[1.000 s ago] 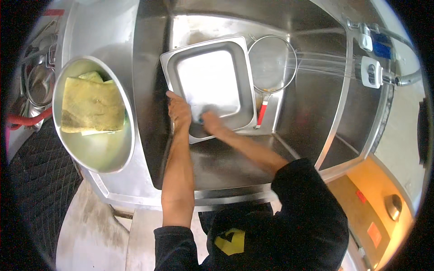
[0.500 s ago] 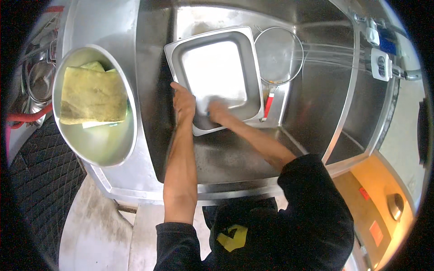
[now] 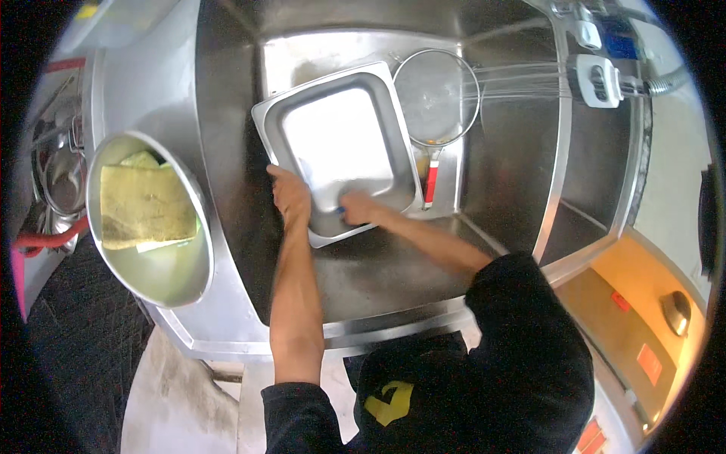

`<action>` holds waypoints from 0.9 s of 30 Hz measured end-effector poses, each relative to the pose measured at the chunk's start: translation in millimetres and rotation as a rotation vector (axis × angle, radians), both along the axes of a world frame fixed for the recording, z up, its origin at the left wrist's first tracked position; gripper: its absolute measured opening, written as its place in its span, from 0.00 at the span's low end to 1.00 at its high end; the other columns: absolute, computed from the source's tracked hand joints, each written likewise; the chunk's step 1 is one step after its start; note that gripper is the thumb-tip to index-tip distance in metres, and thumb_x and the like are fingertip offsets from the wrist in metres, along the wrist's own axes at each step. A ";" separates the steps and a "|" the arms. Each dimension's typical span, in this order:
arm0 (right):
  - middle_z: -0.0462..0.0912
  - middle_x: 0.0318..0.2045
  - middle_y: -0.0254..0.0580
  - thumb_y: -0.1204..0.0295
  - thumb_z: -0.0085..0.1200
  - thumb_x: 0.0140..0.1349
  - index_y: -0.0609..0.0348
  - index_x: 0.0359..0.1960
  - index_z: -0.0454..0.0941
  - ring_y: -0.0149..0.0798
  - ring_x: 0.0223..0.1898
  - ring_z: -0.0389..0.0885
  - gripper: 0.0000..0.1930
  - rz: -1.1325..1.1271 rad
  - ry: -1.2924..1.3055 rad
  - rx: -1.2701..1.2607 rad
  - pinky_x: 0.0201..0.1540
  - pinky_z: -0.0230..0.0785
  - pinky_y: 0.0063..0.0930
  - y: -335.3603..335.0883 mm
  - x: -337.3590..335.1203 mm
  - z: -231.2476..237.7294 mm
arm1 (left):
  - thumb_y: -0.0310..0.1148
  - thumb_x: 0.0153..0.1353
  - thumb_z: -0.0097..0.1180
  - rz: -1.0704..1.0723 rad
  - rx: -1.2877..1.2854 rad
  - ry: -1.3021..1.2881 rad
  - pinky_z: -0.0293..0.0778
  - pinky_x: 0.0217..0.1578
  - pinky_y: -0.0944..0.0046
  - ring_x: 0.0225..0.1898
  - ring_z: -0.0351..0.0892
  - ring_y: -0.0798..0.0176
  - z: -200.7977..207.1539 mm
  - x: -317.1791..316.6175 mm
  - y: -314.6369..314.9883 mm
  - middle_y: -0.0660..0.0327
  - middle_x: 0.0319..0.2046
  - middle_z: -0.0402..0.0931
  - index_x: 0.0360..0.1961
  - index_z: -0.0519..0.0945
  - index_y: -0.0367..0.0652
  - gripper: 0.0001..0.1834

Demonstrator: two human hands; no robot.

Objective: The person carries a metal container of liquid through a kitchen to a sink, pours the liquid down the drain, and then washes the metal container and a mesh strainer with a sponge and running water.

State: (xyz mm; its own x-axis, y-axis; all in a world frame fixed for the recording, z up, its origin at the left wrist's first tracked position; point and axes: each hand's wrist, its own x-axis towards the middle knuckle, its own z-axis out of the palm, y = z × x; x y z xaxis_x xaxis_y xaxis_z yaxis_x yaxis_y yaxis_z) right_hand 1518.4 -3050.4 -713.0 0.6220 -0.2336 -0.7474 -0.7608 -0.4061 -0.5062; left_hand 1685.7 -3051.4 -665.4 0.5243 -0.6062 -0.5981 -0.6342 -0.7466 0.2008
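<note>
A rectangular steel pan (image 3: 342,140) lies slightly turned in the sink (image 3: 363,284). My left hand (image 3: 291,197) is closed on its near-left rim, the thumb along the edge. Inside the near end of the pan, my right hand (image 3: 360,207) presses against the metal, its fingers curled and blurred. A bit of something blue (image 3: 341,209) shows at those fingertips; its kind is hidden. Just right of the pan sits a round strainer (image 3: 437,91), and a red handle (image 3: 432,181) points from it toward me.
Left of the sink, an oval-looking metal bowl (image 3: 170,284) holds a worn yellow scrubbing pad (image 3: 147,208) and pale liquid. At the right, a white spray head (image 3: 596,82) sends water streams toward the strainer. Metal utensils (image 3: 64,185) crowd the far left.
The view has shifted, so the sink and bowl appear lower and farther left. My right hand has moved slightly within the pan; my left hand keeps its hold on the rim.
</note>
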 end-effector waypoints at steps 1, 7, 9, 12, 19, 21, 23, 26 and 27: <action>0.81 0.33 0.58 0.68 0.57 0.48 0.61 0.33 0.81 0.56 0.37 0.80 0.12 -0.070 -0.128 0.009 0.41 0.72 0.45 16.3 19.4 -1.7 | 0.28 0.63 0.38 0.061 0.003 -0.007 0.77 0.38 0.49 0.36 0.79 0.39 -8.0 4.1 1.2 0.37 0.35 0.76 0.55 0.52 0.27 0.22; 0.81 0.40 0.52 0.66 0.57 0.53 0.59 0.42 0.80 0.50 0.43 0.79 0.16 -0.315 -0.324 0.240 0.48 0.69 0.40 -32.3 -13.9 42.1 | 0.27 0.61 0.41 0.071 0.022 0.018 0.77 0.39 0.50 0.37 0.79 0.38 -10.9 10.9 4.9 0.35 0.36 0.76 0.57 0.48 0.24 0.27; 0.81 0.42 0.49 0.71 0.55 0.55 0.57 0.43 0.80 0.47 0.44 0.78 0.13 -0.588 -0.314 -0.016 0.50 0.68 0.37 -91.8 -26.9 74.2 | 0.26 0.60 0.41 0.006 -0.041 -0.102 0.78 0.32 0.53 0.33 0.81 0.44 -32.0 12.1 20.4 0.40 0.33 0.77 0.60 0.46 0.22 0.31; 0.79 0.42 0.48 0.79 0.57 0.50 0.61 0.41 0.79 0.53 0.37 0.75 0.14 -0.496 -0.500 -0.923 0.43 0.67 0.40 -163.2 -17.0 88.2 | 0.26 0.59 0.42 -0.135 0.034 -0.264 0.77 0.26 0.54 0.28 0.81 0.52 -56.4 15.4 35.2 0.46 0.30 0.78 0.62 0.46 0.22 0.33; 0.80 0.36 0.42 0.79 0.48 0.47 0.56 0.41 0.77 0.48 0.43 0.71 0.17 -0.454 -0.478 -1.200 0.40 0.61 0.44 -179.3 75.2 29.7 | 0.30 0.62 0.41 0.013 0.071 -0.130 0.77 0.38 0.51 0.37 0.81 0.47 -23.5 8.5 12.9 0.44 0.36 0.78 0.62 0.44 0.27 0.32; 0.79 0.31 0.44 0.77 0.51 0.44 0.59 0.34 0.79 0.47 0.44 0.70 0.13 -0.438 -0.596 -1.170 0.42 0.63 0.44 -158.8 116.5 19.8 | 0.30 0.63 0.41 -0.005 0.074 -0.110 0.76 0.42 0.51 0.39 0.80 0.45 -12.8 8.5 6.2 0.42 0.38 0.77 0.62 0.44 0.27 0.31; 0.80 0.34 0.44 0.80 0.50 0.43 0.58 0.40 0.79 0.49 0.46 0.69 0.18 -0.604 -0.688 -0.834 0.41 0.62 0.46 -140.7 156.6 14.0 | 0.31 0.63 0.41 0.054 0.127 0.006 0.75 0.44 0.51 0.41 0.79 0.42 -3.8 5.3 -7.6 0.39 0.41 0.76 0.60 0.46 0.27 0.30; 0.78 0.44 0.45 0.78 0.50 0.45 0.60 0.39 0.78 0.48 0.51 0.68 0.16 -0.263 -0.660 -1.019 0.49 0.62 0.46 -112.2 181.7 30.2 | 0.31 0.63 0.42 0.161 0.125 0.071 0.75 0.45 0.51 0.42 0.79 0.41 2.0 10.3 -3.1 0.38 0.42 0.75 0.59 0.48 0.27 0.28; 0.77 0.44 0.43 0.78 0.50 0.45 0.60 0.39 0.78 0.48 0.51 0.69 0.16 -0.295 -0.743 -1.013 0.50 0.61 0.45 -117.7 172.5 27.2 | 0.31 0.63 0.42 0.152 0.126 0.072 0.75 0.45 0.51 0.42 0.79 0.41 2.7 9.1 -3.5 0.38 0.42 0.75 0.59 0.48 0.27 0.28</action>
